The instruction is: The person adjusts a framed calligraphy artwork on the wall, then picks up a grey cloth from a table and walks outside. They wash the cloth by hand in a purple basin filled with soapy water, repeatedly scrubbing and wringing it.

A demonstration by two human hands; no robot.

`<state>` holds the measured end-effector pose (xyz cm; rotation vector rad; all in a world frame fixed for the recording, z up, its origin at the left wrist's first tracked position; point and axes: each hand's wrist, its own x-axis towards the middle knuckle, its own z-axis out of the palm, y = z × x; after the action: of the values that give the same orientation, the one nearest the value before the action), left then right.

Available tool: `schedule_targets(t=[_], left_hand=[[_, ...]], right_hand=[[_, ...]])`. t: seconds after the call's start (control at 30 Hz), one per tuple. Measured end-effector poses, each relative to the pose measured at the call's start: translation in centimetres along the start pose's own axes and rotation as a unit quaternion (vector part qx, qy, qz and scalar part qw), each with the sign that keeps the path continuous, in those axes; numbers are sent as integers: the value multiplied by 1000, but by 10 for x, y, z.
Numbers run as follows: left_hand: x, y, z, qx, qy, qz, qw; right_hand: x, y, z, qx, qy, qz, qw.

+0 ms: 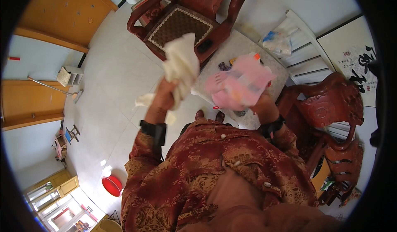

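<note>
My left hand point(166, 94) is closed on a bunched cream cloth point(182, 61), lifted above the tiled floor in front of the carved wooden armchair. A loose end of the cloth hangs out to the left of the wrist. My right hand point(265, 104) grips the lower right of a pink cloth or thin plastic sheet point(238, 83), blurred by motion, over a grey stone-patterned table point(204, 78). Its exact material I cannot tell. The pink thing covers much of the tabletop, and its folds partly hide my fingers. Small items, one a dark patterned bundle point(224, 66), show around its edge.
Carved wooden armchairs stand beyond the table point(183, 24) and at its right point(328, 103). A plastic bag point(277, 44) lies by a white slatted rail point(305, 48). A red basin point(112, 186) sits on the floor at lower left, and a mop point(76, 96) leans farther off.
</note>
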<state>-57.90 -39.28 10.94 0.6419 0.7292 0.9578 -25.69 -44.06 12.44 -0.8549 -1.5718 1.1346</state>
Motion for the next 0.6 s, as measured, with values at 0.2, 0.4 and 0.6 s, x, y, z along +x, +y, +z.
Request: schedule_targets(t=[0.2,0.4,0.6], left_hand=[[6,-64,34,-74,-129,-133,980],[4,-58,28,23,9,-48,999],[-13,-35,26,208,64,22,976]], right_hand=[[0,29,28,194,-192,231,934],[2,54,19,371,-80,288,879],[3,41,35,143,-60,250,956]])
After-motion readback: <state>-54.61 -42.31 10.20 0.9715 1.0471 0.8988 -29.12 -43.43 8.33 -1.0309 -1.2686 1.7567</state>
